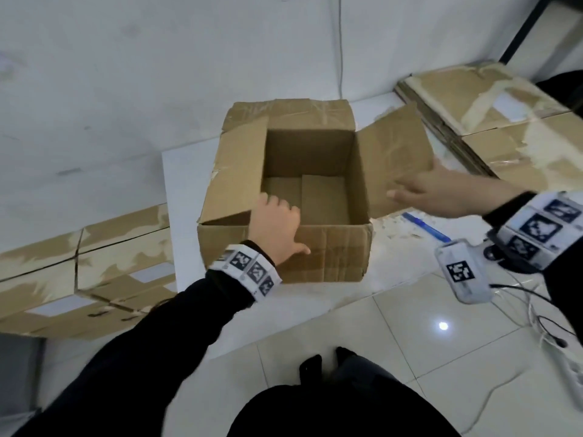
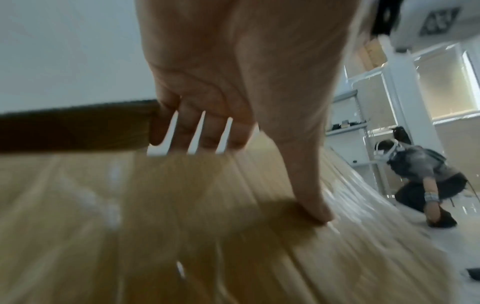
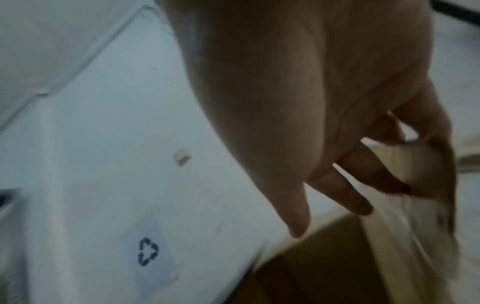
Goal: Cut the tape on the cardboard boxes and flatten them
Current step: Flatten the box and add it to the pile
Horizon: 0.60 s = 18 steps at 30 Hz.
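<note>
An open brown cardboard box (image 1: 315, 152) stands on a low white platform (image 1: 183, 184), its top flaps spread and its inside empty. My left hand (image 1: 282, 225) grips the near wall at the rim. Its fingers curl over into the box and the thumb (image 2: 309, 195) presses the outer face (image 2: 155, 226). My right hand (image 1: 438, 190) lies with straight fingers on the right flap (image 1: 394, 146), which leans outward. In the right wrist view the hand (image 3: 311, 102) holds nothing above the brown cardboard (image 3: 298, 277). A blue cutter (image 1: 426, 227) lies on the platform beside the box.
Flattened boxes (image 1: 492, 99) are stacked at the back right. Taped boxes (image 1: 79, 279) sit at the left on the floor. White cables (image 1: 552, 326) run over the tiles at the right. My feet (image 1: 328, 364) stand before the platform. Another person (image 2: 426, 174) crouches further off.
</note>
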Each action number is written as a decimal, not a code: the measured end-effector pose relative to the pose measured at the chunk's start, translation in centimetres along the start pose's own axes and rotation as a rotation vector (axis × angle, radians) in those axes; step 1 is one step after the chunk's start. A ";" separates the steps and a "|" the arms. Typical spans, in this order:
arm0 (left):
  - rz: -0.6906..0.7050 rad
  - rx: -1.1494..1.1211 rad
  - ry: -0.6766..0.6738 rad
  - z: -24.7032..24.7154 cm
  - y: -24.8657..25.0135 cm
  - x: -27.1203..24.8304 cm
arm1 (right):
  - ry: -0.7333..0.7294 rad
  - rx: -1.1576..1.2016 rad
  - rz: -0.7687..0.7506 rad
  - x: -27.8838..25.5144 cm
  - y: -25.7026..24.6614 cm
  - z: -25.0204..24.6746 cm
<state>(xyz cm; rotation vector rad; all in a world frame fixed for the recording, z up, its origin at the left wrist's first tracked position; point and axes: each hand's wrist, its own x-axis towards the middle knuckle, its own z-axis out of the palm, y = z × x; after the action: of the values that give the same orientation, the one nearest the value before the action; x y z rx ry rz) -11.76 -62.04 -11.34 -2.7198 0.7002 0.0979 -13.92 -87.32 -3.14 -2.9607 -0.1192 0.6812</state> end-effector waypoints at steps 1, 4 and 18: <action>-0.043 -0.009 0.033 -1.0 -1.1 -0.6 | -0.059 0.123 0.050 0.4 -0.1 1.3; -0.259 -0.070 0.194 -2.0 -6.7 -3.1 | -0.197 0.677 0.195 3.1 -1.3 4.6; -0.299 -0.957 -0.283 3.0 -14.1 -0.6 | 0.431 1.232 0.265 7.1 0.6 8.6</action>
<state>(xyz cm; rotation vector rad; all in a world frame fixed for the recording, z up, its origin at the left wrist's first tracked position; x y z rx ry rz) -5.44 -49.15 -9.84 -3.5331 0.1464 0.9366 -11.35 -86.49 -13.97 -1.8391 0.5307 0.0240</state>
